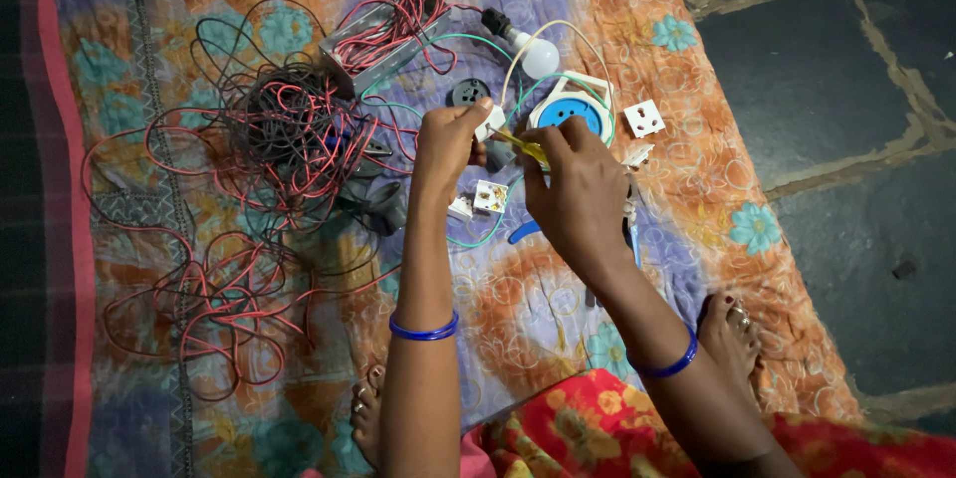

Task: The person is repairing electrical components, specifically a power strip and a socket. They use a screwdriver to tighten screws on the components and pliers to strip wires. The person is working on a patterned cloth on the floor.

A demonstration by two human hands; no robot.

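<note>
1. Head view, hands: both forearms reach forward from the bottom edge, each with a blue bangle at the wrist. The left hand [450, 139] is curled shut, its fingertips pinching a small white electrical fitting [490, 121] held above the cloth. The right hand [576, 189] is closed around a yellow-handled screwdriver [525, 146], knuckles up.
2. Head view, the tool: the screwdriver's long axis runs nearly level, slanting up to the left; its tip points at the white fitting and meets it between the two hands.
3. Head view, things around: all lies on a floral orange and purple cloth [558, 319] spread over a dark stone floor. A tangle of red and black wires [269, 139] sits to the left. Beyond the hands lie a white bulb in a black holder [533, 52], a round blue and white socket [571, 110] and a square white socket plate [644, 119]. A small white switch part [490, 197] lies below the left hand.
</note>
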